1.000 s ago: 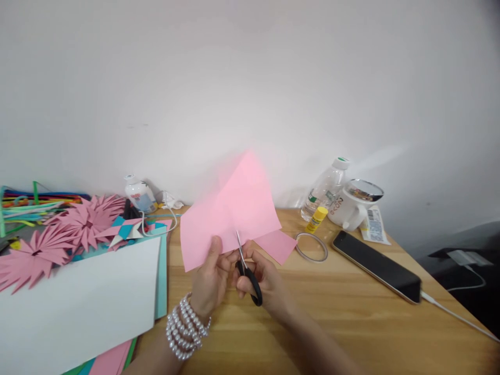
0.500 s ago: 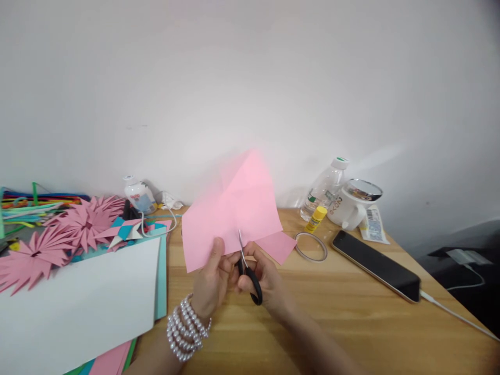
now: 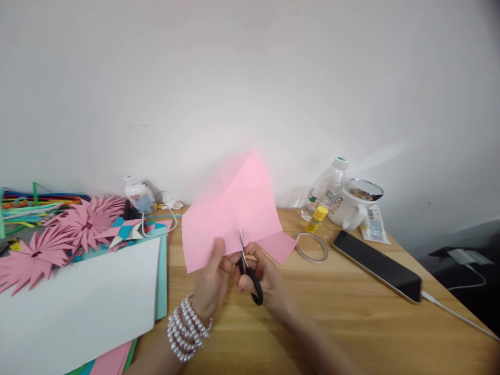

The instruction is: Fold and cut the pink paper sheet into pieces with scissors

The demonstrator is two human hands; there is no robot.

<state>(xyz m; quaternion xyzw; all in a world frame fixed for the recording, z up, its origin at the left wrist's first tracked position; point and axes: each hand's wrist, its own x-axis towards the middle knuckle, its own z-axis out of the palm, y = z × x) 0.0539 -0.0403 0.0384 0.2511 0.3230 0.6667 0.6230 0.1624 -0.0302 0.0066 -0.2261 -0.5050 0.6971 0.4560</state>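
Observation:
A large sheet of pink paper (image 3: 230, 208), folded or creased toward its top, is held up over the table. My left hand (image 3: 214, 273) pinches its lower edge, thumb in front, with a pearl bracelet (image 3: 187, 330) wound round the wrist. Black-handled scissors (image 3: 253, 286) are in my right hand (image 3: 267, 281), fingers in the loops. Their blades sit at the paper's lower edge and point upward across it. Right of the sheet, a smaller pink paper piece (image 3: 278, 247) lies on the wooden table (image 3: 242, 338).
At right are a tape ring (image 3: 311, 247), a yellow glue stick (image 3: 316, 219), a plastic bottle (image 3: 324, 187), a white mug (image 3: 347, 208) and a phone (image 3: 377, 265) on a cable. Pink folded-paper flowers (image 3: 88, 224) and white sheets (image 3: 82, 307) cover the left. A wall (image 3: 250, 78) stands behind.
Almost nothing differs. Both hands, the scissors and the pink paper keep nearly the same place; the view has shifted very slightly.

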